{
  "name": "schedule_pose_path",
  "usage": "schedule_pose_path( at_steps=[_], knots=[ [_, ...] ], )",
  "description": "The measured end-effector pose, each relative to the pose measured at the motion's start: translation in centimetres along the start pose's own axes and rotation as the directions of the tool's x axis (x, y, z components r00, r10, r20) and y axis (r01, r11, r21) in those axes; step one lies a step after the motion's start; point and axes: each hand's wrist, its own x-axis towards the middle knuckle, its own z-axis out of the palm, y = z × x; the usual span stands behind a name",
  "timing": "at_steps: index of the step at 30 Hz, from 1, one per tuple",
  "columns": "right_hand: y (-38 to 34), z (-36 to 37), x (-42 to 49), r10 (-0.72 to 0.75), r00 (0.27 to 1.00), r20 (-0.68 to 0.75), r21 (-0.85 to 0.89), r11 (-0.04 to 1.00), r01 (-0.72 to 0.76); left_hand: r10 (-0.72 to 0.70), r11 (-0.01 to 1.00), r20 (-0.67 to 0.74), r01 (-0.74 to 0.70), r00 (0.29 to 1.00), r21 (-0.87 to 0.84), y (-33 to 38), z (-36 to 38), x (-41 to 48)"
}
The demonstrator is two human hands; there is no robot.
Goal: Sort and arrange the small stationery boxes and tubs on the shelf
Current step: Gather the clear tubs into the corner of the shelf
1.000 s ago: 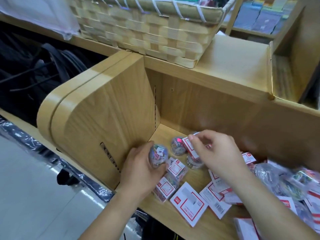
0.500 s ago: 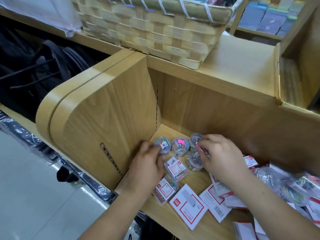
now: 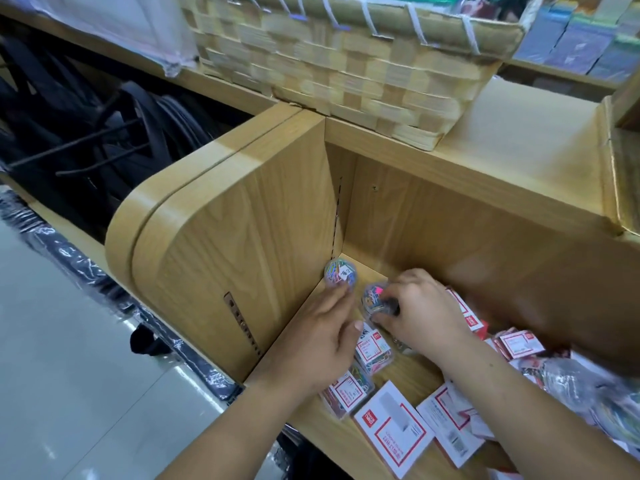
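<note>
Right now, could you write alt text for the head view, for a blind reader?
A left hand touches a tub of coloured clips in the shelf corner; the right hand grips a second tub. Red-and-white boxes lie scattered nearby.

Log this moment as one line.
left hand: touches corner tub | right hand: grips second tub | flat boxes: scattered on shelf

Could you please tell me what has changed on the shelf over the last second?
The left hand has set its clip tub down by the side panel and now only touches it. The right hand has moved off the red-and-white boxes and grips the pink-labelled tub. The boxes at the front and the woven basket lie as before.
</note>
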Motion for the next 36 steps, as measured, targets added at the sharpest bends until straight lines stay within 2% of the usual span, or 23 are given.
schedule_pose_path(
  at_steps=[3, 5, 10, 14, 19, 24, 28, 32, 36],
  knots=[
    [-0.1, -0.6, 0.3, 0.038, 0.999, 0.022, 0.014, 0.999, -0.039, -0.003, 0.99, 0.022, 0.006, 1.0, -0.14, -0.1, -0.2, 0.5],
    [-0.1, -0.8, 0.3, 0.045, 0.999, 0.019, 0.033, 0.998, -0.045, -0.041, 0.984, -0.031, 0.035, 0.999, -0.174, -0.4, -0.3, -0.6],
    [-0.2, -1.2, -0.1, 0.016, 0.999, -0.047, 0.132, 0.991, -0.01, -0.201, 0.971, -0.054, 0.192, 0.978, -0.143, -1.0, -0.5, -3.6],
    [-0.2, -2.4, -2.5, 0.06, 0.974, -0.219, 0.267, 0.964, 0.001, -0.188, 0.975, -0.092, 0.174, 0.978, -0.14, 0.3, -0.4, -4.7],
    [0.1, -2.7, -5.3, 0.119, 0.978, -0.169, 0.267, 0.961, -0.071, -0.127, 0.985, -0.073, 0.117, 0.989, -0.128, 1.6, 0.6, -5.6],
    [-2.1, -2.5, -3.0, 0.078, 0.981, -0.178, 0.266, 0.964, -0.028, -0.222, 0.974, -0.162, 0.21, 0.962, -0.084, 0.6, 0.0, -7.3],
    [-5.4, -0.8, -0.6, 0.041, 0.994, -0.1, 0.251, 0.968, -0.015, -0.17, 0.985, -0.142, 0.163, 0.975, -0.056, 0.9, -0.7, -8.8],
    [-5.2, 1.3, -0.5, 0.035, 0.999, 0.005, 0.27, 0.962, -0.035, -0.037, 0.999, -0.034, 0.036, 0.999, -0.023, 1.9, -0.9, -10.2],
    [-4.0, 0.5, -3.5, 0.025, 0.999, -0.046, 0.313, 0.95, -0.009, 0.004, 0.996, -0.027, -0.001, 1.0, 0.086, 2.0, -0.6, -10.2]
  ],
)
